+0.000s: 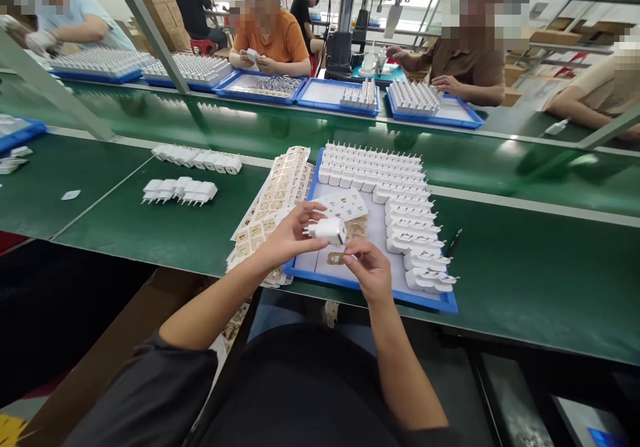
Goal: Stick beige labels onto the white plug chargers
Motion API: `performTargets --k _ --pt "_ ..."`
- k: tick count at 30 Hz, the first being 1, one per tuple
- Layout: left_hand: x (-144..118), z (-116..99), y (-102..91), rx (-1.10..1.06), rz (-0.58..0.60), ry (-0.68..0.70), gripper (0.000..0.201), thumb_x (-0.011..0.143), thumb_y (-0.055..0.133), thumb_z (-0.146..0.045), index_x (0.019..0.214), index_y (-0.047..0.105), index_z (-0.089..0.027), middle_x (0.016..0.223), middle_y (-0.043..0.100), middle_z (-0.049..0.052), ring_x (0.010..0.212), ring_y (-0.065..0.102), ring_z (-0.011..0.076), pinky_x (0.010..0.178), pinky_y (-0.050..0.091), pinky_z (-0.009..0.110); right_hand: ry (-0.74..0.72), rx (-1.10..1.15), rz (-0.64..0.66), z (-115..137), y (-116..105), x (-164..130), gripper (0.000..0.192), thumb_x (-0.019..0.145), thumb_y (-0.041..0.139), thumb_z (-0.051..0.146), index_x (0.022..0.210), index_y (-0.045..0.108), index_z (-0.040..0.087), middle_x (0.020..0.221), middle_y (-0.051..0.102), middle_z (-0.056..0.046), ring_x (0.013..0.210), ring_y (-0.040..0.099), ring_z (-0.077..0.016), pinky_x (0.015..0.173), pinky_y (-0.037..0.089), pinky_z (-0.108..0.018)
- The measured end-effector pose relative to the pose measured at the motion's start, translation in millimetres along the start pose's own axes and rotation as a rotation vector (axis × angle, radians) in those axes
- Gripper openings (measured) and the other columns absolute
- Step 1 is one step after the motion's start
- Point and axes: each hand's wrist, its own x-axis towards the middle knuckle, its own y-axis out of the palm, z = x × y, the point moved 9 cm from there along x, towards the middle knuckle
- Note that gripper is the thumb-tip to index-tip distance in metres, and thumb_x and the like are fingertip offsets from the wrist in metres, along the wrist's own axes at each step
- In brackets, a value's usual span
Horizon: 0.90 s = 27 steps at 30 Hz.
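Here, the left hand (294,232) clasps a white plug (329,231) between bent fingers. The right hand (374,272) pinches a brown piece (335,258) above the tray (425,302).

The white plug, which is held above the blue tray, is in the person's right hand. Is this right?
Not quite: the head view shows the white plug in the person's left hand, not the right. It is held above the blue tray, as you say.

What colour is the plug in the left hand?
The plug is mostly white, best seen in the head view.
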Motion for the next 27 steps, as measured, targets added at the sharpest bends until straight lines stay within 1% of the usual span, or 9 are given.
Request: performTargets --k 3,7,10,12,16,18,20,24,27 --pt "-34 17 -8.7 -0.098 -0.042 -0.021 0.048 0.074 0.086 -0.031 0.114 0.062 -0.021 0.105 0.067 0.005 0.091 0.068 0.0174 0.077 0.054 0.026 0.083 0.124 0.026 4 20 -6 0.004 0.087 0.074 0.023 0.088 0.07 0.025 0.077 0.065 0.0 0.073 0.061 -0.0156 0.068 0.05 -0.03" --pt "-61 34 -7.3 -0.078 -0.104 0.012 0.044 0.076 0.086 -0.029 0.11 0.058 -0.022 0.109 0.069 0.005 0.097 0.07 0.0184 0.079 0.055 0.027 0.173 0.189 0.041 9 43 -16 0.005 0.087 0.074 0.025 0.086 0.069 0.024 0.078 0.065 0.0 0.075 0.062 -0.0155 0.068 0.05 -0.029" --pt "-75 29 -6.8 0.077 -0.201 0.111 0.04 0.08 0.082 -0.024 0.107 0.053 -0.023 0.122 0.068 0.008 0.11 0.068 0.0192 0.089 0.054 0.029 0.241 0.151 0.043 5 50 -21 0.004 0.088 0.074 0.024 0.086 0.07 0.024 0.08 0.065 0.0 0.076 0.061 -0.0139 0.071 0.049 -0.027" --pt "-83 20 -3.8 0.172 -0.232 0.192 0.039 0.083 0.08 -0.02 0.11 0.051 -0.024 0.127 0.066 0.009 0.118 0.066 0.0197 0.095 0.053 0.03 0.272 0.13 0.035 3 50 -24 0.004 0.088 0.074 0.023 0.087 0.07 0.025 0.081 0.065 0.001 0.076 0.06 -0.0134 0.071 0.049 -0.026" --pt "-92 11 5.5 0.209 -0.144 0.283 0.042 0.087 0.075 -0.019 0.122 0.052 -0.025 0.133 0.063 0.013 0.126 0.061 0.023 0.101 0.052 0.035 0.288 0.147 -0.003 6 48 -28 0.005 0.088 0.074 0.024 0.086 0.07 0.025 0.082 0.065 0.001 0.079 0.061 -0.0138 0.073 0.049 -0.026" --pt "-94 13 4.0 0.191 -0.125 0.267 0.041 0.091 0.07 -0.022 0.128 0.054 -0.025 0.132 0.062 0.013 0.126 0.061 0.0235 0.103 0.053 0.037 0.313 0.156 -0.017 7 47 -29 0.005 0.087 0.075 0.024 0.086 0.07 0.025 0.082 0.066 0.001 0.079 0.061 -0.0136 0.075 0.049 -0.026" --pt "-96 13 -1.1 0.235 -0.157 0.261 0.041 0.092 0.069 -0.023 0.132 0.058 -0.026 0.127 0.062 0.012 0.12 0.062 0.0226 0.1 0.054 0.036 0.342 0.164 -0.044 5 46 -30 0.005 0.086 0.076 0.024 0.085 0.071 0.025 0.083 0.066 0.001 0.079 0.061 -0.0133 0.075 0.049 -0.026" --pt "-102 1 -3.7 0.451 -0.223 0.372 0.045 0.087 0.076 -0.024 0.131 0.065 -0.028 0.115 0.064 0.009 0.11 0.063 0.023 0.094 0.056 0.035 0.367 0.179 -0.144 3 41 -32 0.006 0.085 0.076 0.025 0.084 0.07 0.025 0.084 0.066 0.001 0.082 0.062 -0.014 0.077 0.05 -0.026" --pt "-103 -5 -3.4 0.484 -0.24 0.418 0.046 0.086 0.076 -0.024 0.131 0.065 -0.028 0.113 0.066 0.009 0.109 0.064 0.0237 0.095 0.055 0.038 0.383 0.187 -0.18 1 40 -31 0.007 0.084 0.077 0.026 0.085 0.07 0.025 0.086 0.067 0.001 0.087 0.064 -0.0152 0.081 0.052 -0.028"
